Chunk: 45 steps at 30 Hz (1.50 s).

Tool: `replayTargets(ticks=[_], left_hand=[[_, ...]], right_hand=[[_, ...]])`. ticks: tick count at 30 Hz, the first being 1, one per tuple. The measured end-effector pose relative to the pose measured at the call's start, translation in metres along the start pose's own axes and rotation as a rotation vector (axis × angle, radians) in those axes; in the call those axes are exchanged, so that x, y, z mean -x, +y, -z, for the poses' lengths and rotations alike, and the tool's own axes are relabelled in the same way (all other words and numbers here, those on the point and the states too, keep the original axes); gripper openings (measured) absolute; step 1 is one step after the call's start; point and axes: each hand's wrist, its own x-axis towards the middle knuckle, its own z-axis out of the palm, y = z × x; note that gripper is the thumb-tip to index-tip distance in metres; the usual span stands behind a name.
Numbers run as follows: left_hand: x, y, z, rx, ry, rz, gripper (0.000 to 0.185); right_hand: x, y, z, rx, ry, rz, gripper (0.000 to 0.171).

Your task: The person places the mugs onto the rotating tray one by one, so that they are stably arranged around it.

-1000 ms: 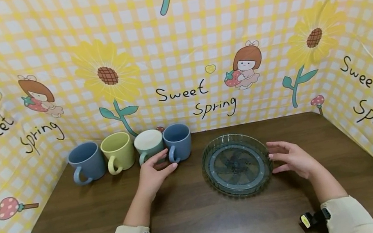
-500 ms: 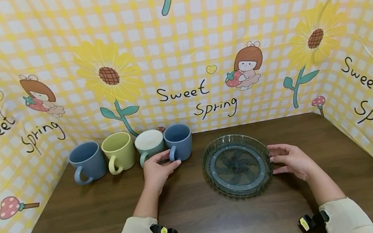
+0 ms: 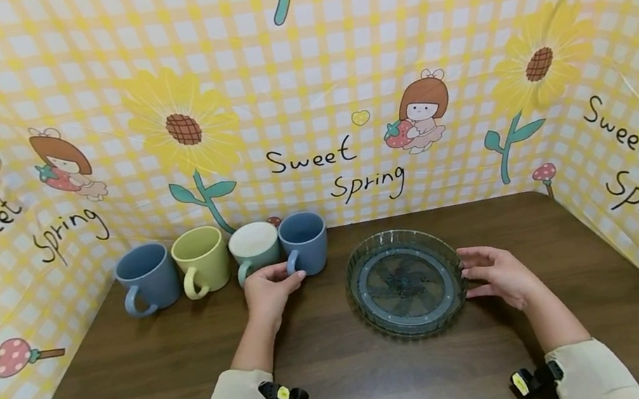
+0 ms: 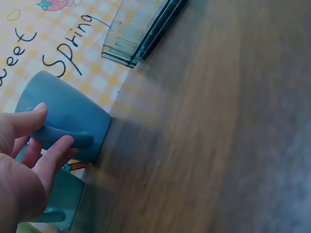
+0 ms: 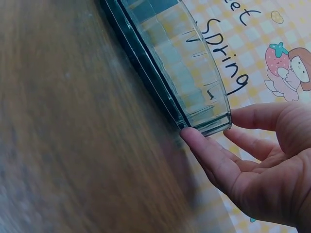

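Four mugs stood in a row along the back of the counter (image 3: 136, 396). The left grip (image 3: 268, 293) pinched the handle of the rightmost, the blue mug (image 3: 304, 239), with thumb and fingers (image 4: 53, 155) curled round it. To its right lay a clear glass dish (image 3: 406, 280). The right grip (image 3: 498, 275) was open, its relaxed fingertips (image 5: 194, 141) touching the dish's right rim.

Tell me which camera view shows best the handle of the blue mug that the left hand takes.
The left wrist view: the blue mug's handle fills it, pinched by the left hand. The head view shows it small, partly behind fingers. The right wrist view shows no mug.
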Motion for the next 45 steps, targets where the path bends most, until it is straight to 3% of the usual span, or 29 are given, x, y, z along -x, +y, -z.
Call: replayTargets(ticks=[9,17,45], left_hand=[[0.001,0.002,0.004,-0.006,0.028,0.027,0.033],[0.005,0.000,0.006,-0.006,0.031,-0.004,0.032],[0.020,0.019,0.001,0.074,-0.066,-0.027,0.035]], right_hand=[[-0.001,-0.001,-0.001,0.001,0.005,0.000,0.056],[0.000,-0.003,0.000,-0.001,0.008,-0.003,0.057],[0.001,-0.001,-0.001,0.006,0.009,-0.005,0.055]])
